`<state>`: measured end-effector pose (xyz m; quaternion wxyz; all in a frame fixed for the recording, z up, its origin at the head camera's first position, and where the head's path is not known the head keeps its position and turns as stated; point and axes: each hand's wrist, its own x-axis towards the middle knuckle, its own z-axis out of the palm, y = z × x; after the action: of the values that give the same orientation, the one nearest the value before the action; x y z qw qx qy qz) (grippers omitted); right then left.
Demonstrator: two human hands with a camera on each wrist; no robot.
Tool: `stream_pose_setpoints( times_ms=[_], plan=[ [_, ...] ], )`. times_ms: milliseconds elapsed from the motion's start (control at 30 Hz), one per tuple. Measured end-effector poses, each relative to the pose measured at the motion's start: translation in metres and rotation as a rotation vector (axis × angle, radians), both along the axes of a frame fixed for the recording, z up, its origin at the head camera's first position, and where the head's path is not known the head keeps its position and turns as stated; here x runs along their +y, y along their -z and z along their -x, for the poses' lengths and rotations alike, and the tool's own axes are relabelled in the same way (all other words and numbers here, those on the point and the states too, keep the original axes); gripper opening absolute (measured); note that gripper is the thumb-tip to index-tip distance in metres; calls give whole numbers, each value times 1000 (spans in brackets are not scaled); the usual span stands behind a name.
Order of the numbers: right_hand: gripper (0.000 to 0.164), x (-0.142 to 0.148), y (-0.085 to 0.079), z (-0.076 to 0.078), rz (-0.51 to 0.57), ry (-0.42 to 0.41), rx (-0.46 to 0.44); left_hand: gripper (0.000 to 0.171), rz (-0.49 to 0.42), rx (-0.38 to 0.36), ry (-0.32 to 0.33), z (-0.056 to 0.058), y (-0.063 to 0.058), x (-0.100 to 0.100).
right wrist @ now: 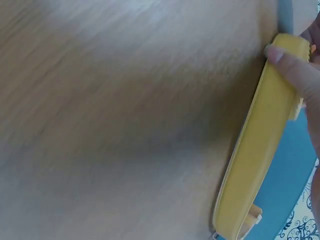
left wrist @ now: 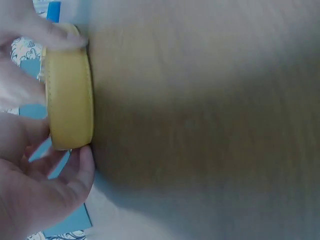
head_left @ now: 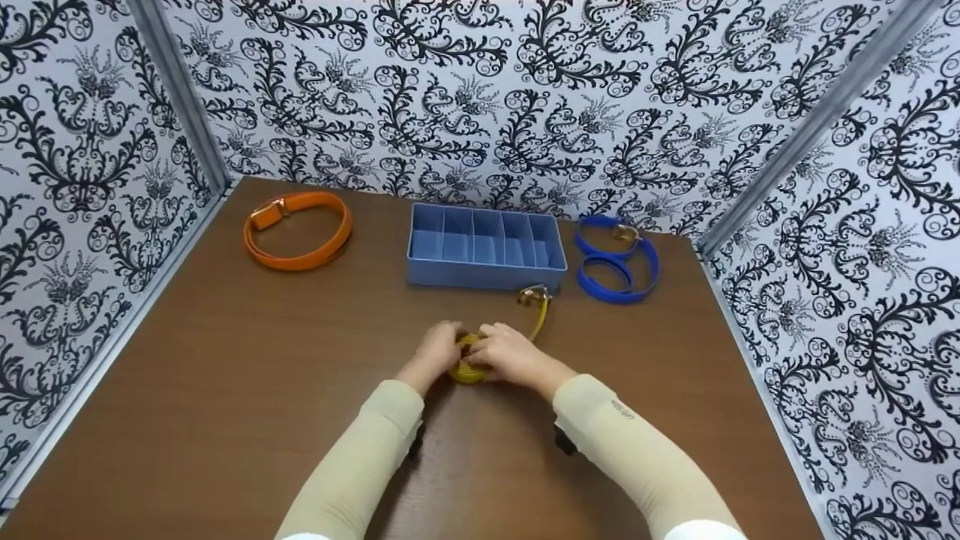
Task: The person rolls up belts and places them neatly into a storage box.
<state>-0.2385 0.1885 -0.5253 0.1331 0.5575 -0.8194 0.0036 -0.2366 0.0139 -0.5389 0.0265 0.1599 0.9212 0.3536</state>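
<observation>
Yellow belt [head_left: 469,371], partly coiled, stands on its edge between my hands at about the middle of the brown table [head_left: 225,360]. Behind it lies the blue-grey tray [head_left: 487,274], split into five compartments. The orange belt [head_left: 294,264] makes one wide loop at the far left; the blue belt [head_left: 619,298], looped more tightly, lies just beside the tray's right end.

My left hand [head_left: 437,349] grips the near roll from the left, its fingers bent against the band's side and lower edge. My right hand [head_left: 514,356] pinches the roll from the other side, the thumb [right wrist: 290,66] pressed on the outer face. I judge that I am rolling the belt up. To do it well, I should hold the core snug with the left hand and feed the band round with the right, letting the lower edge ride on the table so every turn stays level; a slack grip could let it spring open. Smallest is the buckle [head_left: 534,295], on the loose end by the tray's front wall; I cannot tell whether they touch. It should come in last, flat against the roll.
</observation>
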Motion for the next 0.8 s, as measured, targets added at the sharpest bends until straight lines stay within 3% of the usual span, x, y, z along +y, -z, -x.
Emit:
stream_pose_setpoints(
  times_ms=[200, 367, 467, 667, 800],
  plan=[
    [19, -1, -1, 4, -3, -39, 11, 14, -3, 34, 95, 2, 0, -4],
    [14, -11, -2, 3, -8, -3, -13, 15, -31, 85, 102, 0, 4, -4],
    [16, -18, -4, -1, -51, 64, -30, 17, -26, 86, 48, -2, 5, -3],
    [29, -25, -7, -8, -119, 217, -45, 27, -20, -41, -161, -6, 0, 3],
    [32, -24, -5, -10, -120, 235, -47, 22, 47, -9, -173, -7, -1, 8]
  ],
)
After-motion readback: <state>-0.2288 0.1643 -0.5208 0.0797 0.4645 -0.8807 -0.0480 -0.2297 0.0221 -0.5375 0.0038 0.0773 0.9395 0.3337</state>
